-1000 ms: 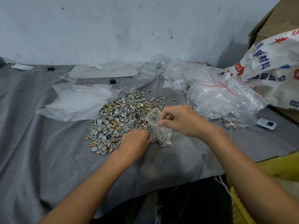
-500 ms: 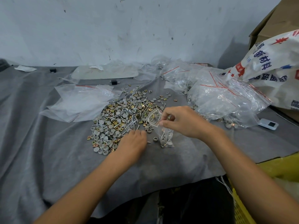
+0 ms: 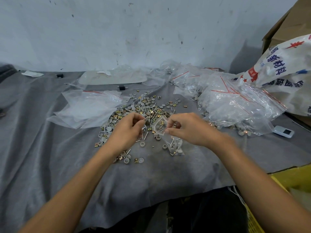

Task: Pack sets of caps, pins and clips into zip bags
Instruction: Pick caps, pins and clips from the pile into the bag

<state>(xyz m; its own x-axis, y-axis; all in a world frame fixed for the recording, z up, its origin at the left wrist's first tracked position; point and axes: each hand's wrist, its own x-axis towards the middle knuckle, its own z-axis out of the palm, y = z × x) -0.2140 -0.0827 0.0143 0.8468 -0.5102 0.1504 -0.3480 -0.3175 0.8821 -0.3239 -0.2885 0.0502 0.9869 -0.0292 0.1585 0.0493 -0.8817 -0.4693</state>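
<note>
A loose pile of grey caps, silver pins and brass clips (image 3: 144,111) lies on the grey cloth (image 3: 50,157). My right hand (image 3: 188,130) pinches the mouth of a small clear zip bag (image 3: 170,140) that holds several caps and pins at its bottom. My left hand (image 3: 127,132) is raised just left of the bag's mouth and pinches a few silver pins (image 3: 147,117) between thumb and fingers.
Empty zip bags (image 3: 90,106) lie flat at the left. A heap of filled zip bags (image 3: 235,101) sits at the right, with a printed woven sack (image 3: 289,68) and a small white device (image 3: 283,132) beyond. A yellow crate (image 3: 289,190) stands at the lower right.
My left hand has lifted off the pile with pins and moved up and right toward the bag's mouth. My right hand still holds the bag.
</note>
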